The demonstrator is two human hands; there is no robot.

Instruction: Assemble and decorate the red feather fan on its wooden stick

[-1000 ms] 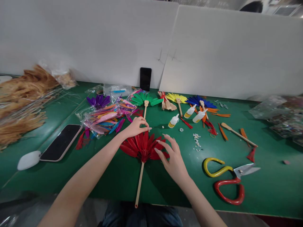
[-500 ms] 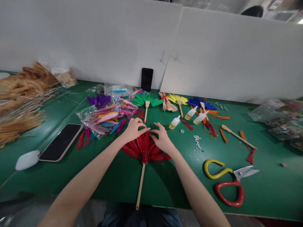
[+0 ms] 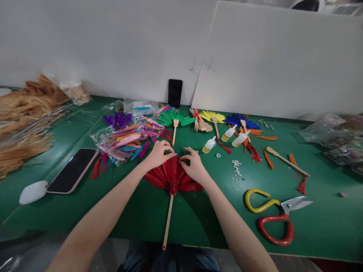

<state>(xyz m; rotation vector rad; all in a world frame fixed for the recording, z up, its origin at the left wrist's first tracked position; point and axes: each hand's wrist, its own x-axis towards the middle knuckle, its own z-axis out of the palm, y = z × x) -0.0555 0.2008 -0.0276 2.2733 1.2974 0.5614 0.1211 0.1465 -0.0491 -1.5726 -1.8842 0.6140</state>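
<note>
1. A green tabletop (image 3: pixel 130 219) stretches across the head-camera view I am watching from afar.
2. A tan fibre bundle (image 3: pixel 34 109) covers its far left.
3. A red feather fan (image 3: pixel 173 183) lies at the centre near the front, feathers spread away from the person, pale handle running to the near edge.
4. Behind it I count a green fan (image 3: pixel 176 120), a yellow fan (image 3: pixel 208 116) and a blue fan (image 3: pixel 235 121) in a row.
5. Scissors (image 3: pixel 287 206) with yellow and red handles rest at right, blades pointing right.
6. The left hand (image 3: pixel 160 155) arches over the feathers' upper tips, thumb and forefinger drawn together; the right hand (image 3: pixel 193 164) bends in just beside it, fingers curled. I cannot tell whether either grips a feather.
7. Three small bottles (image 3: pixel 209 145) sit beyond the right hand.
8. White beads (image 3: pixel 237 168) lie scattered between bottles and scissors.
</note>
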